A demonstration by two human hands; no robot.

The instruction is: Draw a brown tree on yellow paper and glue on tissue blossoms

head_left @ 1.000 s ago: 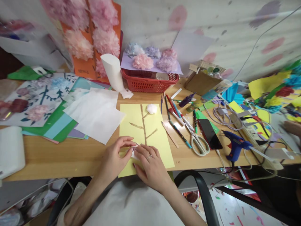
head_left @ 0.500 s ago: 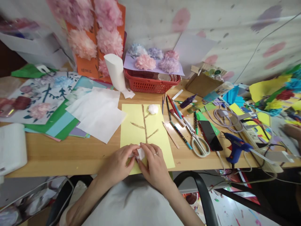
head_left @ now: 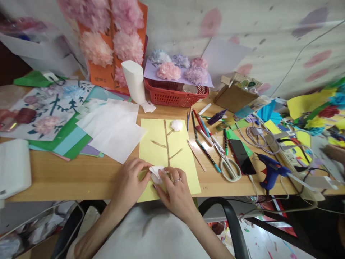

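Both hands pinched a small crumpled white tissue wad (head_left: 155, 172) at the near end of a pale yellow paper sheet (head_left: 152, 131), at six o'clock on the cluttered wooden table (head_left: 81, 176). The left hand (head_left: 129, 181) closed its fingertips on the wad's left side, and the ringed right hand (head_left: 175, 190) gripped its right. The sheet's long axis ran from six to twelve o'clock, as did a glued brown twig stem (head_left: 167, 144) tipped by a white tissue blossom (head_left: 176, 125). The sheet's near edge reached the table's rim, partly hidden under the hands. Bare wood lay open at nine o'clock, while white-handled scissors (head_left: 229, 167) crowded three o'clock. Fingers obscured the wad's shape.
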